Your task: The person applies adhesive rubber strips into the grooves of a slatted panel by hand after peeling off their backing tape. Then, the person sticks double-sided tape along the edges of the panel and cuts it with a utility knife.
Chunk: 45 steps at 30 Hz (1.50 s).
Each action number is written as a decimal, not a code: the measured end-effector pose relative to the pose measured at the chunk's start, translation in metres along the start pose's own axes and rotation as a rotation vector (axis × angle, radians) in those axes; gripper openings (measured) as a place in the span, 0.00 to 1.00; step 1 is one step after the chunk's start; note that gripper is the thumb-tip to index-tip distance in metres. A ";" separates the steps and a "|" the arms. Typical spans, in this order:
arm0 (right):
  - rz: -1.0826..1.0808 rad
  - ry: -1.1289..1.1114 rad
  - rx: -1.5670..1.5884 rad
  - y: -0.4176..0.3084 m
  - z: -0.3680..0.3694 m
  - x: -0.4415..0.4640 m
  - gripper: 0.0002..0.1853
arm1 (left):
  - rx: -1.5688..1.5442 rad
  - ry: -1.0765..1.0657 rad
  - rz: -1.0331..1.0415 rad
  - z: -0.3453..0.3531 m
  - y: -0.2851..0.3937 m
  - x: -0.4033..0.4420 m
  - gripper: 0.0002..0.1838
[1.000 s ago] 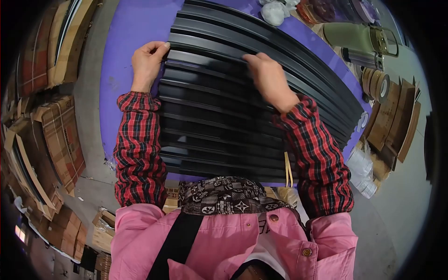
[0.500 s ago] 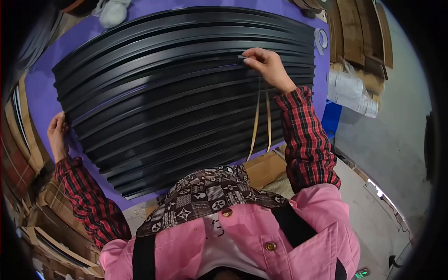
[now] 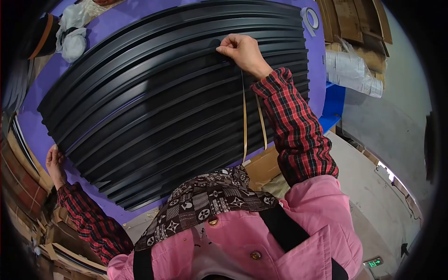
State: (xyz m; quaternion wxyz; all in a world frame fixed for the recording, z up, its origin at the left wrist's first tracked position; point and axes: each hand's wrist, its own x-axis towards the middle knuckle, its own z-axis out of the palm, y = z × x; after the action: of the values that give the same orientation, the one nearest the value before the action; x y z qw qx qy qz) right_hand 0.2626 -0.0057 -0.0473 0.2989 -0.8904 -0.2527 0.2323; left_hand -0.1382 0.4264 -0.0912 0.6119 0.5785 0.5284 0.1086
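Note:
Long black ribbed strips (image 3: 154, 100) lie side by side, slightly curved, on a purple surface (image 3: 119, 212). Over their upper middle is my right hand (image 3: 242, 53), its thumb and forefinger pinched together. Whatever sits between those fingertips is too small to make out. At the left ends of the strips, my left hand (image 3: 56, 165) has its fingers closed at a strip's end, partly hidden by the angle. Two thin tan bands (image 3: 245, 121) run down across the strips below my right wrist.
A roll of white tape (image 3: 310, 21) rests at the upper right corner. Clear plastic bags (image 3: 73, 44) sit at the upper left. Cardboard (image 3: 347, 21) and a plastic-wrapped bundle (image 3: 350, 70) stand to the right, above a blue frame (image 3: 332, 109). A cardboard box (image 3: 261, 168) is near my waist.
The view has shifted. My right hand has moved a little left along the strips, and the small grey piece at its fingertips no longer shows. My left hand stays at the strips' left ends.

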 end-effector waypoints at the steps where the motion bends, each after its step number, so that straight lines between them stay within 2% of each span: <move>1: -0.004 -0.011 -0.009 0.000 0.000 0.000 0.08 | 0.003 -0.002 -0.002 -0.001 0.000 0.000 0.08; 11: -0.036 -0.019 -0.122 0.002 0.004 0.004 0.09 | 0.010 -0.033 0.013 -0.002 -0.001 -0.001 0.08; 13: -0.176 0.050 -0.402 0.003 0.002 0.001 0.15 | -0.002 -0.053 0.026 -0.003 -0.002 0.000 0.08; 15: -0.024 -0.089 -0.348 -0.001 -0.017 -0.002 0.21 | 0.023 -0.021 0.004 0.000 -0.001 0.001 0.07; 16: 0.241 -0.200 0.023 -0.009 -0.034 -0.010 0.21 | 0.018 -0.021 0.014 0.000 0.000 0.003 0.07; 18: 0.333 -0.338 0.167 0.002 -0.075 -0.023 0.20 | -0.018 -0.038 0.019 0.002 -0.001 0.003 0.07; 20: 0.257 -0.377 0.388 0.007 -0.130 -0.044 0.19 | -0.028 -0.037 0.037 0.001 -0.005 0.009 0.08; 22: 0.161 -0.150 0.701 -0.004 -0.175 -0.075 0.14 | -0.043 -0.024 0.054 -0.002 -0.014 0.018 0.08; 24: -0.005 -0.009 0.934 -0.035 -0.188 -0.103 0.12 | 0.227 0.062 0.230 0.008 -0.006 0.022 0.10; 25: -0.002 0.078 0.755 -0.054 -0.180 -0.117 0.11 | 0.525 0.190 0.443 0.026 0.006 0.017 0.11; 26: 0.006 0.161 0.576 -0.082 -0.161 -0.129 0.09 | 0.823 0.325 0.650 0.076 0.036 -0.016 0.11; 27: 0.016 0.068 0.317 -0.119 -0.132 -0.145 0.08 | 0.370 0.123 0.752 0.129 0.050 -0.037 0.13; 28: -0.159 -0.077 0.123 -0.142 -0.099 -0.155 0.07 | 0.238 -0.147 0.426 0.180 0.076 -0.078 0.15; 29: -0.449 -0.203 -0.031 -0.160 -0.062 -0.156 0.07 | -0.001 -0.507 0.302 0.225 0.081 -0.099 0.17; 31: -0.649 -0.552 -0.426 -0.183 -0.001 -0.165 0.13 | -0.004 -0.940 -0.002 0.298 0.095 -0.141 0.24; 32: -0.700 -0.523 -0.424 -0.177 0.020 -0.175 0.15 | 0.003 -1.086 -0.099 0.325 0.091 -0.148 0.23; 33: -0.753 -0.497 -0.419 -0.169 0.034 -0.180 0.17 | 0.002 -1.137 -0.063 0.343 0.078 -0.147 0.21; 34: -0.637 -0.616 -0.422 -0.167 0.019 -0.176 0.19 | -0.004 -1.178 -0.025 0.354 0.064 -0.144 0.18; 35: -0.462 -0.539 -0.327 -0.157 0.003 -0.163 0.16 | -0.044 -1.157 0.000 0.356 0.055 -0.143 0.14; 36: -0.417 -0.091 -0.011 -0.120 0.004 -0.147 0.12 | -0.081 -1.135 0.021 0.356 0.049 -0.144 0.10; 37: -0.290 0.166 0.048 -0.098 -0.006 -0.124 0.09 | -0.005 -1.095 -0.026 0.343 0.063 -0.152 0.08; 38: -0.081 0.198 -0.010 -0.070 -0.004 -0.100 0.11 | 0.007 -1.079 -0.033 0.342 0.061 -0.157 0.08; 40: -0.254 0.422 -0.259 -0.027 0.025 -0.062 0.13 | 0.052 -0.980 -0.043 0.342 0.063 -0.160 0.08; 42: -0.118 0.322 -0.278 -0.014 0.041 -0.038 0.16 | 0.079 -0.926 -0.002 0.345 0.061 -0.163 0.09; 43: -0.108 0.269 -0.214 -0.006 0.042 -0.029 0.13 | 0.066 -0.903 -0.015 0.346 0.059 -0.164 0.09; 45: -0.162 0.329 -0.153 0.009 0.027 -0.021 0.08 | 0.066 -0.856 -0.038 0.354 0.057 -0.173 0.10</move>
State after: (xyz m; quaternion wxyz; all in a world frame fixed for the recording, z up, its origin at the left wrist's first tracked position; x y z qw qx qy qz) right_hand 0.2335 -0.0131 -0.0669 0.2851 -0.9133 -0.2882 0.0389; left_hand 0.0904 0.1050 -0.0348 0.7591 0.5807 0.2405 -0.1694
